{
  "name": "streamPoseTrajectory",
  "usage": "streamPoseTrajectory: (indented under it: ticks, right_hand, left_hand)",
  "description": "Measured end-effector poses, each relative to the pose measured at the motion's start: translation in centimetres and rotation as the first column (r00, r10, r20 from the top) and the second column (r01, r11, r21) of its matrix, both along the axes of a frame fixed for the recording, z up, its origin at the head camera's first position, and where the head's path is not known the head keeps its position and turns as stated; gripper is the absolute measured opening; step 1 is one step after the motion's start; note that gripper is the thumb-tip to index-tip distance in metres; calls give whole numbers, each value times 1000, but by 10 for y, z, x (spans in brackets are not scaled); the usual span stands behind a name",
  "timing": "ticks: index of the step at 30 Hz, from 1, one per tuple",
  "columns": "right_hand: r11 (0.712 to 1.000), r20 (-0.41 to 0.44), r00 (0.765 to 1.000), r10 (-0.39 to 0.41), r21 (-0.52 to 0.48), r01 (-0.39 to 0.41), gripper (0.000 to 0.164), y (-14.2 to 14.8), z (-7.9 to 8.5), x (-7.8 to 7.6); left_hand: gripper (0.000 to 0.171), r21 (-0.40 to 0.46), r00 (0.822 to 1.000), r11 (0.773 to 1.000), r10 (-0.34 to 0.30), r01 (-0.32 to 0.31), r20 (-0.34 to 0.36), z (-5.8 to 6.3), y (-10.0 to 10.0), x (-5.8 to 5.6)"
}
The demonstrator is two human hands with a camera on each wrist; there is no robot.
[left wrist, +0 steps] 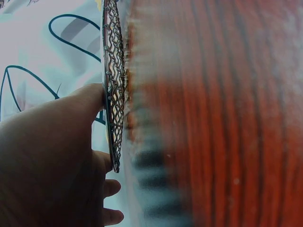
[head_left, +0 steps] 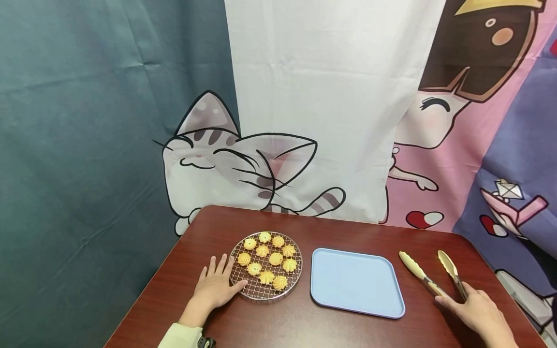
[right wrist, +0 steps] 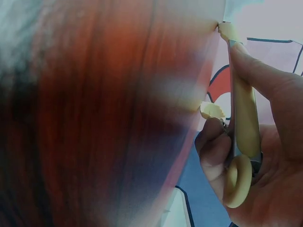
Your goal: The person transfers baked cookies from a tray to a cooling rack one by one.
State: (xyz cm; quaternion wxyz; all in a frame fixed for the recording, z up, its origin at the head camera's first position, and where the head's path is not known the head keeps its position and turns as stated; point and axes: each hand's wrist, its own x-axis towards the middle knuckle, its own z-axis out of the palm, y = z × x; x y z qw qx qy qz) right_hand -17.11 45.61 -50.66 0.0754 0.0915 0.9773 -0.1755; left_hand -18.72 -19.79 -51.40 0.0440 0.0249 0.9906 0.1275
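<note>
My left hand point(head_left: 216, 285) lies with spread fingers at the left edge of a round wire cooling rack point(head_left: 256, 291). Its thumb and fingertips touch the rim, also seen in the left wrist view, where the rack point(left wrist: 113, 85) appears edge-on. Several piped butter cookies point(head_left: 266, 277) sit on the mesh. My right hand point(head_left: 480, 311) holds a pair of tongs point(head_left: 411, 264) at the table's right side, their two cream tips spread apart and pointing away. In the right wrist view, the thumb lies along one arm of the tongs point(right wrist: 246, 118) and curled fingers are at the other.
A light blue rectangular tray point(head_left: 357, 282) lies between the rack and the tongs on the dark red wooden table point(head_left: 287, 328). Behind the table hangs a cartoon-printed curtain point(head_left: 322, 96), close to the back edge.
</note>
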Motion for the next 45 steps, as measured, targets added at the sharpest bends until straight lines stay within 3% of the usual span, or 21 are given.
streamPoseTrajectory:
  ticks: [16, 29, 45]
  right_hand:
    - [999, 74, 997, -5, -43, 8, 105, -7, 3, 6]
    - [1000, 96, 995, 5, -16, -3, 116, -3, -3, 5]
    - [1000, 137, 991, 6, 24, -9, 124, -7, 2, 12]
  left_hand:
    - [90, -3, 1000, 1000, -1, 1, 17, 3, 1, -1]
    - [89, 5, 1000, 1000, -1, 1, 10, 3, 1, 0]
    - [90, 11, 1000, 1000, -3, 3, 7, 2, 2, 1]
